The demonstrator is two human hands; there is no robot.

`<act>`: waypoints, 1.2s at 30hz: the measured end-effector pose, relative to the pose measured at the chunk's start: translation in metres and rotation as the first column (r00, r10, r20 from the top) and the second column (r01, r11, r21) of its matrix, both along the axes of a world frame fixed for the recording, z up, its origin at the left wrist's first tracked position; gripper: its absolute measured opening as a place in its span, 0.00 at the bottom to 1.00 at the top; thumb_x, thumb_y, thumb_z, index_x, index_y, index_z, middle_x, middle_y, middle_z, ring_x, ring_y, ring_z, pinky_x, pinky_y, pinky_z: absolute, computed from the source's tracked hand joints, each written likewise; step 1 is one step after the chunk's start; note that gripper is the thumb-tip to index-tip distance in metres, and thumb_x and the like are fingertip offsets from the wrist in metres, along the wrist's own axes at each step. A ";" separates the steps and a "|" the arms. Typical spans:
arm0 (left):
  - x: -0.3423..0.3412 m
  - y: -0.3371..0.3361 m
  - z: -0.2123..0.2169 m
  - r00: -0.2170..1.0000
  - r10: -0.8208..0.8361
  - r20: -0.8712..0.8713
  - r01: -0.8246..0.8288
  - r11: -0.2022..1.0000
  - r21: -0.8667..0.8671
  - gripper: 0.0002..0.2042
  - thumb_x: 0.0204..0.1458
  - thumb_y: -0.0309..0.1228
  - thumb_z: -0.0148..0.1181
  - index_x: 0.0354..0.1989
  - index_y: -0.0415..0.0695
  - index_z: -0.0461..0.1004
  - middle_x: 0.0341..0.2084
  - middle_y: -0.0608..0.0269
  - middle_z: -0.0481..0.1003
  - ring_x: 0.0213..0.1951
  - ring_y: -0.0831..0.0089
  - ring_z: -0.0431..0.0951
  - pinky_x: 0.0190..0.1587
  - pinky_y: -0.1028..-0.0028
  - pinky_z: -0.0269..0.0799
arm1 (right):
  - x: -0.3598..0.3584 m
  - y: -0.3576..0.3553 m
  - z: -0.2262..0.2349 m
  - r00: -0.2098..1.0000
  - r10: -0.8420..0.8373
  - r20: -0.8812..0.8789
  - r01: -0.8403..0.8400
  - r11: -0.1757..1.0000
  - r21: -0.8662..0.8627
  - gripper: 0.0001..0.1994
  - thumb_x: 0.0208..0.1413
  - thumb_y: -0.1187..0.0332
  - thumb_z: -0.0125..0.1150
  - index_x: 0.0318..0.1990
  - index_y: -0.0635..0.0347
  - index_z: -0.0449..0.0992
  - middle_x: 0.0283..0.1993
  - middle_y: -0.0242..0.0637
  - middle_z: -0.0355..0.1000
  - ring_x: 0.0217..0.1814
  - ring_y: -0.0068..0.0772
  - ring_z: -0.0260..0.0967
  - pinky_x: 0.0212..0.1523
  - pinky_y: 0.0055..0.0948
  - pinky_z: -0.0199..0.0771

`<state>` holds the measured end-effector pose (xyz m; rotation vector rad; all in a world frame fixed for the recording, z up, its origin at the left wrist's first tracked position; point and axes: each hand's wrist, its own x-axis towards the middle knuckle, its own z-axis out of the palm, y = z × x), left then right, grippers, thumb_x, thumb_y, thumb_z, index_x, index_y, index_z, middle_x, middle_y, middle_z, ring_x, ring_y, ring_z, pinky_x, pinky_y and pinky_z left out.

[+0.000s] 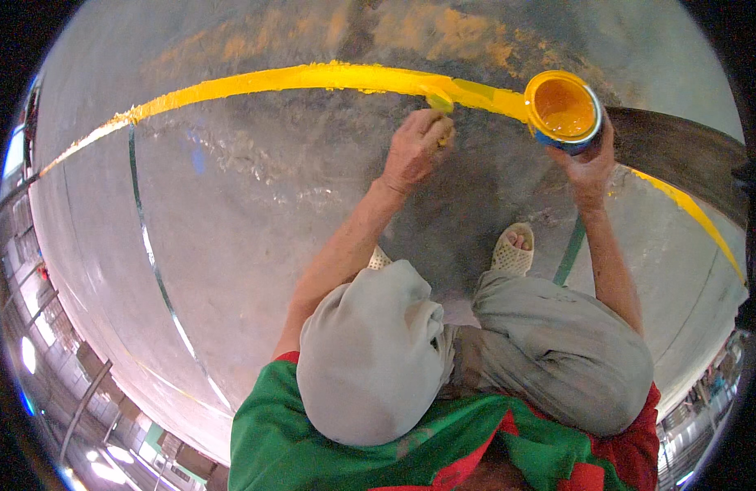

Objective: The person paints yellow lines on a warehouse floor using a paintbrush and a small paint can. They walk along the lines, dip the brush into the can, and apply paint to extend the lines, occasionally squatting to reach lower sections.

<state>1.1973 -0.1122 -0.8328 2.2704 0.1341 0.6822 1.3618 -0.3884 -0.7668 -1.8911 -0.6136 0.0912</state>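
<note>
Closed in a pinch, my left hand holds a small paintbrush, its head coated in yellow paint. The brush head touches the lower edge of a thick yellow stripe painted across the grey floor. Most of the brush handle is hidden by my fingers. My right hand grips a paint can from its near right side. The can is open at the top, with yellow paint inside and smeared on its rim, and a blue outer wall. It is held tilted over the stripe's right part.
A dark curved band lies to the right of the can. Thin dark green lines cross the grey floor. Rusty orange stains mark the far side. My sandalled foot stands below the stripe. Shelving-like clutter lines the far left rim.
</note>
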 end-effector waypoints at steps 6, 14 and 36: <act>0.014 0.013 0.074 0.990 0.045 0.137 0.014 0.915 -0.402 0.09 0.54 0.22 0.65 0.44 0.39 0.79 0.40 0.53 0.81 0.42 0.54 0.83 0.49 0.65 0.78 | -0.011 -0.013 0.000 0.995 -0.028 0.096 0.053 0.961 -0.273 0.53 0.36 0.62 0.87 0.72 0.59 0.59 0.70 0.45 0.65 0.73 0.41 0.63 0.73 0.42 0.64; 0.040 -0.015 0.147 0.867 -0.497 0.040 0.498 0.857 -0.134 0.07 0.53 0.24 0.64 0.40 0.38 0.77 0.38 0.50 0.79 0.42 0.52 0.81 0.46 0.61 0.78 | -0.013 0.006 0.015 0.929 0.233 0.286 -0.159 0.952 -0.260 0.54 0.32 0.63 0.86 0.72 0.54 0.60 0.72 0.46 0.63 0.75 0.52 0.60 0.74 0.46 0.61; 0.040 -0.043 0.013 0.986 -0.157 0.059 0.162 0.981 -0.103 0.12 0.53 0.23 0.68 0.45 0.40 0.78 0.44 0.50 0.79 0.46 0.52 0.82 0.48 0.64 0.80 | -0.010 -0.038 -0.022 0.986 -0.135 0.101 0.148 0.980 -0.135 0.53 0.33 0.65 0.87 0.70 0.63 0.60 0.66 0.47 0.70 0.68 0.44 0.69 0.70 0.41 0.66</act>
